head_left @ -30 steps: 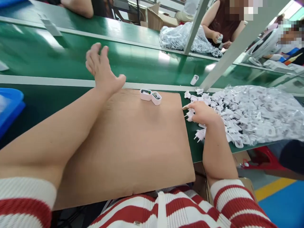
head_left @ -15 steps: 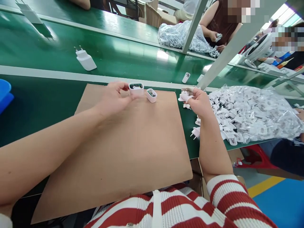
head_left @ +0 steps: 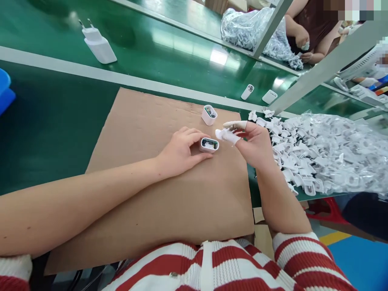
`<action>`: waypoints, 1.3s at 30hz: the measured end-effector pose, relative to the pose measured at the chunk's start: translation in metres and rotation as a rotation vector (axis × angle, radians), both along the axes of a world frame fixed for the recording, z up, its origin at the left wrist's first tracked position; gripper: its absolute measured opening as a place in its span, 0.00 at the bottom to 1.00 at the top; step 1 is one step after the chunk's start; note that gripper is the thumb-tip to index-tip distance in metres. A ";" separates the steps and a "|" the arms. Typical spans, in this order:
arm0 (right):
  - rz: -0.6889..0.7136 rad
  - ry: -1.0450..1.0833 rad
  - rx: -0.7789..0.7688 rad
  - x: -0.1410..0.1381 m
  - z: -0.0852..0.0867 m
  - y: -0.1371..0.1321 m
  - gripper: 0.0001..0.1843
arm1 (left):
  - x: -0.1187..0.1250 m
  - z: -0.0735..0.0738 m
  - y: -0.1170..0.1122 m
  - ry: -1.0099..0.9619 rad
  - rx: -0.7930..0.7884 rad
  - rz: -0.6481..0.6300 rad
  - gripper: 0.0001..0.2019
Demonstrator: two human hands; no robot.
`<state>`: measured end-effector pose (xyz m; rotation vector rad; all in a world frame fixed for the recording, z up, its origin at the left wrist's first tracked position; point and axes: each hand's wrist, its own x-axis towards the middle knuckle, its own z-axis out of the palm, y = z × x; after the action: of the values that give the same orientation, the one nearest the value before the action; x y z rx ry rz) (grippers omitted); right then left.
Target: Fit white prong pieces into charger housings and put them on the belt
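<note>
My left hand (head_left: 180, 150) rests on the brown cardboard sheet (head_left: 145, 194) and grips an open white charger housing (head_left: 209, 144) by its side. My right hand (head_left: 254, 142), with white finger cots on thumb and forefinger, pinches a small white plug cap (head_left: 224, 135) just right of the housing's open end. A second open housing (head_left: 209, 114) stands on the cardboard a little farther back. A heap of white plug caps (head_left: 321, 153) on clear plastic lies to the right of my right hand.
A finished white charger with two pins (head_left: 98, 45) lies on the green conveyor belt (head_left: 169, 48) at back left. Two more housings (head_left: 247, 91) sit on the belt near a slanted metal post (head_left: 318, 72). Another person's hands (head_left: 303, 42) work at a bagged pile across the belt. A blue bin edge (head_left: 4, 91) is at far left.
My left hand drew a housing back from the far edge of the cardboard to its middle. My right hand lifted a plug cap from the heap and brought it beside that housing.
</note>
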<state>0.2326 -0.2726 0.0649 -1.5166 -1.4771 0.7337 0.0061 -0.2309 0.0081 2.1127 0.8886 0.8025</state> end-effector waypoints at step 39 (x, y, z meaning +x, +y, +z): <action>0.180 -0.584 0.447 -0.022 -0.018 -0.009 0.12 | -0.006 0.008 0.002 -0.047 -0.182 -0.030 0.14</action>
<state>0.2105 -0.2815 0.0464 -1.3080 -2.0623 0.0236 0.0001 -0.2285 0.0165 1.9372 0.8690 0.7242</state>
